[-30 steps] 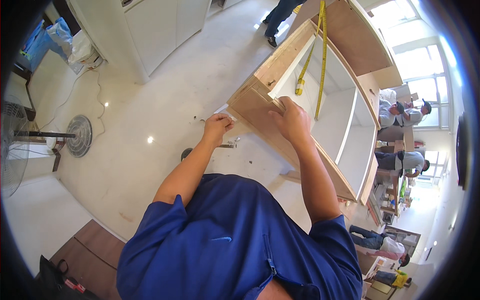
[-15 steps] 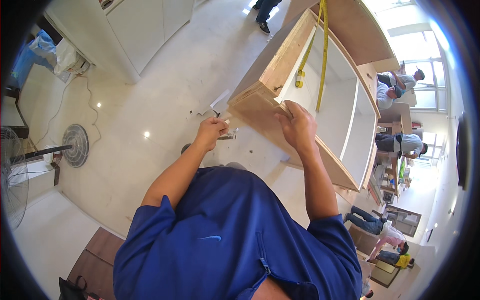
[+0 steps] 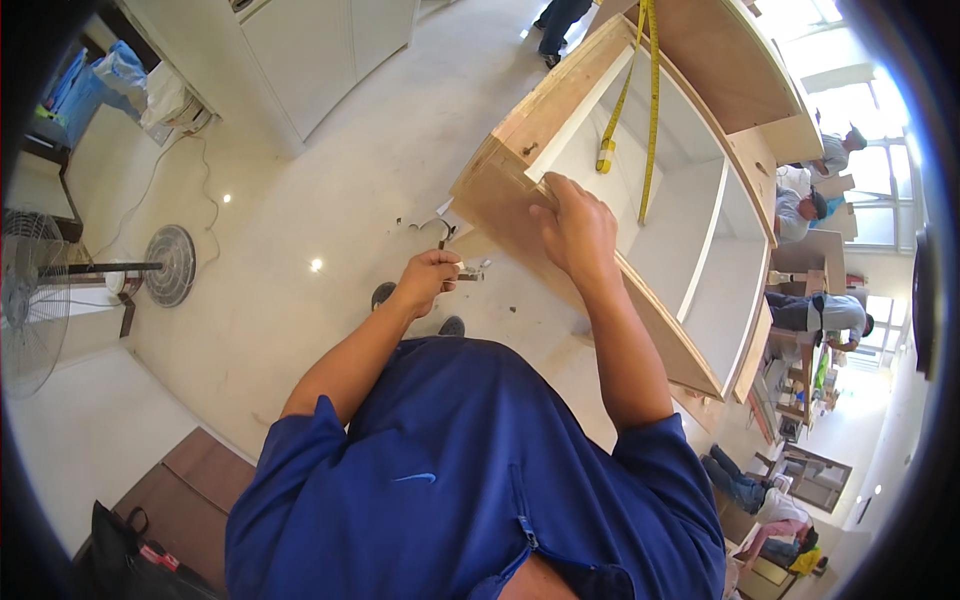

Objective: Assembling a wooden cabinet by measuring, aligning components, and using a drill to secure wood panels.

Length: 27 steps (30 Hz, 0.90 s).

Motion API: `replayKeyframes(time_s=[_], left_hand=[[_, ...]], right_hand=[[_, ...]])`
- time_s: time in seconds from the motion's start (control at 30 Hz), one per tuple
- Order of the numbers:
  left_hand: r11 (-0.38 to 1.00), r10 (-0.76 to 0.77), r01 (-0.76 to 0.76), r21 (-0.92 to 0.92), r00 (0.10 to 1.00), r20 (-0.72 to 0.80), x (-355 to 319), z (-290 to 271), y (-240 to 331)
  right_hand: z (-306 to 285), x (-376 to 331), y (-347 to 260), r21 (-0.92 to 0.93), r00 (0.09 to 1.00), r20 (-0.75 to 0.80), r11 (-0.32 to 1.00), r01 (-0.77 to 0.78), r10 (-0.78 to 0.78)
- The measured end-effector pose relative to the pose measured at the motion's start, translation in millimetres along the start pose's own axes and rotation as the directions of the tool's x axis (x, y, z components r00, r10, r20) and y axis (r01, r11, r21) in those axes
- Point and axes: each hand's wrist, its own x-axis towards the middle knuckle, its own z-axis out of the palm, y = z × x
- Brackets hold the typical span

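My right hand [image 3: 578, 228] grips the front edge of a wooden cabinet [image 3: 540, 130], just below its near corner. Thumb and fingers are closed around the pale edge strip there. The cabinet has raw plywood sides, a white interior and a white divider. My left hand [image 3: 430, 281] is held apart from it, to the left above the floor. Its fingers are pinched together near a small pale bit, too small to name. A yellow tape measure [image 3: 606, 155] hangs inside the cabinet, its blade [image 3: 651, 110] running over the upper edge.
Small scraps [image 3: 485, 266] lie on the glossy floor [image 3: 300, 210] beyond my left hand. To the left stands a pedestal fan [image 3: 170, 265] with a cord. White cupboards [image 3: 300, 60] are at the far left. Several people [image 3: 835, 315] work at the right; another person's legs [image 3: 562, 25] show at the top.
The view has shifted slightly, moving the floor and fan to the right. My left hand has lowered a little, its fingers closer together. My right hand stays at the cabinet edge.
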Motion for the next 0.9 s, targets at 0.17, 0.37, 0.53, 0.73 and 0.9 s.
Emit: replayKeyframes(time_s=[0.17, 0.37, 0.53, 0.73, 0.9], left_hand=[[0.994, 0.013, -0.017, -0.105, 0.999, -0.036, -22.2, 3.1, -39.5], [0.980, 0.072, -0.085, -0.182, 0.994, -0.078, -45.8, 14.0, -62.9], [0.956, 0.099, -0.135, -0.261, 0.985, -0.144, -53.6, 8.4, -91.3], [0.935, 0.091, -0.133, -0.329, 0.986, -0.138, -55.0, 7.6, -106.7], [0.914, 0.139, -0.179, -0.363, 0.981, -0.134, -28.0, 17.5, -80.3]], right_hand=[[-3.4, 5.9, -7.0, -0.049, 0.994, 0.113, 0.999, -0.003, 0.009], [-8.7, -0.5, -4.5, -0.021, 0.993, 0.106, 0.998, -0.055, 0.057], [-2.4, -0.9, -7.8, -0.097, 0.996, 0.084, 0.995, 0.038, -0.030], [-6.2, 2.0, -9.2, -0.154, 0.995, 0.099, 0.988, -0.006, 0.021], [-6.6, 10.6, -15.6, -0.213, 0.986, 0.157, 0.977, -0.015, 0.049]])
